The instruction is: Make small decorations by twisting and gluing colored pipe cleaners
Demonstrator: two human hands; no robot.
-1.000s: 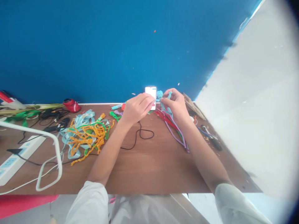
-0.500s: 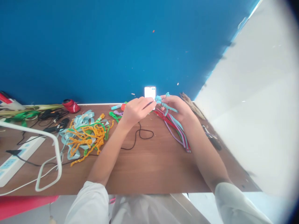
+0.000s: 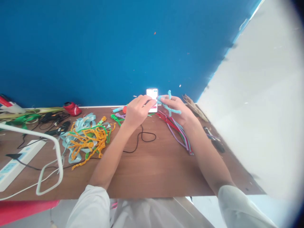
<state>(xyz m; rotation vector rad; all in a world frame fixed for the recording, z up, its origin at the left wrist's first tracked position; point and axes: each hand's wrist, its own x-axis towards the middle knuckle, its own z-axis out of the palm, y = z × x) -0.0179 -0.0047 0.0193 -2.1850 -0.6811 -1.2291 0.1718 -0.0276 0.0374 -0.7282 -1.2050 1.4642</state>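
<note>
Light-blue fuzzy craft stem (image 3: 174,110), twisted into branches, is held above the worktop (image 3: 152,171) in the right hand (image 3: 178,109), its fingers pinched around it. The left hand's (image 3: 139,110) fingers bunch narrowly at its left end; whether they grip, I cannot tell. A lit phone (image 3: 152,92) stands behind.

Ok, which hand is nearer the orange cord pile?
Left. The left hand is beyond the orange cord pile and to its right; the right hand is farther right, holding the light-blue twisted piece.
</note>
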